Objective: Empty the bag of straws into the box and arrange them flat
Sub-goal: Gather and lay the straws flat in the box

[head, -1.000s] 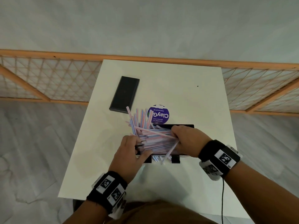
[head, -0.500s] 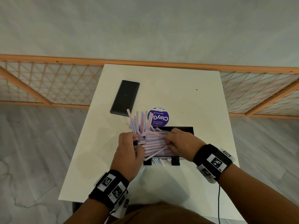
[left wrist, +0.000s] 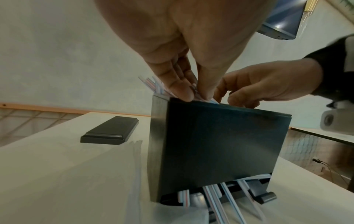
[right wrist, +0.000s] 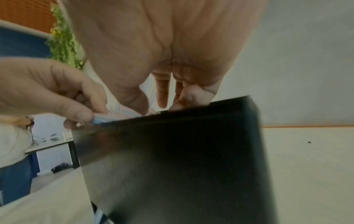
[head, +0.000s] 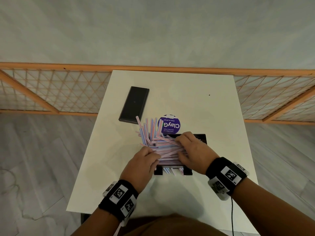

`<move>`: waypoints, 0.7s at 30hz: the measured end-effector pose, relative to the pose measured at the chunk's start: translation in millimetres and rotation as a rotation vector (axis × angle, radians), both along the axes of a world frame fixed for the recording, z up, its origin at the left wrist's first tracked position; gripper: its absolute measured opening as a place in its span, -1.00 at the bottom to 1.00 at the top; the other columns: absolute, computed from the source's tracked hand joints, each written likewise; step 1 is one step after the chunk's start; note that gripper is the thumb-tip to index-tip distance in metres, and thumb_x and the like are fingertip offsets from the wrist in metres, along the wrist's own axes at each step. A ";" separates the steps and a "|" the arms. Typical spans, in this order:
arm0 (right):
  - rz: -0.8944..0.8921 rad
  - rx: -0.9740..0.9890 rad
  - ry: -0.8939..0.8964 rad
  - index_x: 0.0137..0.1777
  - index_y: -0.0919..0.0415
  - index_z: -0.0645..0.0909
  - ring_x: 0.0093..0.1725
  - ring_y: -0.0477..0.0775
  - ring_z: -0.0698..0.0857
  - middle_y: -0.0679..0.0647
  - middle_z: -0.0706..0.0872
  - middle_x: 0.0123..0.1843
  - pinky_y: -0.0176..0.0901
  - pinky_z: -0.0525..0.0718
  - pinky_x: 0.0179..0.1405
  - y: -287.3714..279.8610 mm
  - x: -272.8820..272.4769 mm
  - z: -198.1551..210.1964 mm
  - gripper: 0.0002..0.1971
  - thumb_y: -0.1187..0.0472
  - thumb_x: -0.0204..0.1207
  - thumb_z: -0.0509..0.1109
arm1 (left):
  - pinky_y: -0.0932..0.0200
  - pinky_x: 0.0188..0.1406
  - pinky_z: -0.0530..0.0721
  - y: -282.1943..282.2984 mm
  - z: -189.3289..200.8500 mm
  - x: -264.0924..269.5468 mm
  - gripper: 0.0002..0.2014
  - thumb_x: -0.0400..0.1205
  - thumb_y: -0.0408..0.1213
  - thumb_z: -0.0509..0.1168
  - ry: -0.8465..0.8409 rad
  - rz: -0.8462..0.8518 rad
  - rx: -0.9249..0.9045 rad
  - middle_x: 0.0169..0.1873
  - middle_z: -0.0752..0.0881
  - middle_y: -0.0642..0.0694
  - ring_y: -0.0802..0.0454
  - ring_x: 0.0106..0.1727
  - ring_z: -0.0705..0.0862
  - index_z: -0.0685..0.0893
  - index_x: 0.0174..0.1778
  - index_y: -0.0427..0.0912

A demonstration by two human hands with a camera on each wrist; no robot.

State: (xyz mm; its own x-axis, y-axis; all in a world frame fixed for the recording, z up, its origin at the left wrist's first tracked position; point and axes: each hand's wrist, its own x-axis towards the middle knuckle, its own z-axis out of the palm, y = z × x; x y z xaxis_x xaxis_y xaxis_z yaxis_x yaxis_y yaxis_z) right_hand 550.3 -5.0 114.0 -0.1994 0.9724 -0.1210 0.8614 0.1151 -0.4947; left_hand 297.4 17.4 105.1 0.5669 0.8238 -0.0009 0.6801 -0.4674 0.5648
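A person is standing at a white surface [head: 187,99], working both hands over a black box [left wrist: 220,141] near its front edge. The box is overfilled with striped straws [head: 163,150]; many are lying crosswise on top, and a cluster at its left end is sticking upward. The left hand [head: 141,166] is pinching straw ends at the box's left rim, its grip narrow. The right hand [head: 192,152] is curling over the pile, holding straws. A few straws are poking out of the slot at the base. A black lid [head: 134,104] is lying toward the far left corner. To flatten well, it is probably best to be lowering the upright cluster lengthwise, pressing gently.
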 end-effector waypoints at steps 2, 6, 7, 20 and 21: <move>0.012 -0.119 -0.021 0.54 0.02 0.39 0.26 0.02 0.63 -0.01 0.49 0.40 -0.06 0.68 0.27 2.4 -3.1 4.0 -0.39 -0.13 0.52 0.35 | 0.10 -0.15 0.74 4.7 3.0 1.8 -0.92 0.70 -0.22 0.42 0.023 -0.006 0.070 0.00 0.59 0.06 0.02 -0.03 0.68 0.82 0.05 -0.02; -0.012 -0.321 -0.200 0.36 0.00 0.45 0.12 0.11 0.71 -0.01 0.61 0.27 0.06 0.73 0.13 15.7 -2.8 4.4 -0.33 -0.40 0.37 0.36 | 0.07 -0.07 0.79 11.2 12.1 14.0 -0.80 0.62 -0.22 0.49 0.065 -0.076 0.231 0.18 0.58 0.00 -0.03 0.05 0.66 0.74 0.14 -0.02; 0.003 -0.339 -0.235 0.28 0.00 0.49 0.06 0.10 0.72 -0.01 0.66 0.19 0.01 0.72 0.07 20.3 -2.4 5.9 -0.37 -0.41 0.37 0.36 | 0.06 0.04 0.79 13.2 9.1 19.1 -0.68 0.63 -0.18 0.47 0.095 -0.121 0.248 0.32 0.57 -0.02 -0.05 0.13 0.66 0.68 0.30 -0.02; 0.188 -0.841 -0.443 0.36 0.10 0.63 0.09 0.19 0.78 0.09 0.79 0.15 0.12 0.76 0.23 77.6 -9.4 12.4 -0.30 -0.13 0.22 0.67 | -0.05 0.06 0.71 10.5 -17.7 35.9 -0.51 0.82 0.09 0.07 0.440 -0.218 0.407 0.46 0.61 -0.12 -0.13 0.16 0.63 0.46 0.64 0.00; 0.197 -0.830 -0.467 0.36 0.12 0.63 0.09 0.20 0.78 0.10 0.80 0.15 0.12 0.76 0.23 79.0 -12.1 12.5 -0.33 -0.09 0.26 0.67 | -0.04 0.04 0.70 11.8 -15.3 34.9 -0.52 0.82 0.08 0.09 0.427 -0.201 0.419 0.46 0.61 -0.11 -0.13 0.15 0.62 0.47 0.63 0.01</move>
State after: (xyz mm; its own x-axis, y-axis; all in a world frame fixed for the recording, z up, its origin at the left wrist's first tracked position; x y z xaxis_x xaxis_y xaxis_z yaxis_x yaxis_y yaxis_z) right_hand 538.2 74.0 126.6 -0.1074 0.4963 -0.8615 0.9942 0.0469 -0.0969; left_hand 332.3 29.1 89.8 0.7317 0.6805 0.0389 0.6809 -0.7324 0.0042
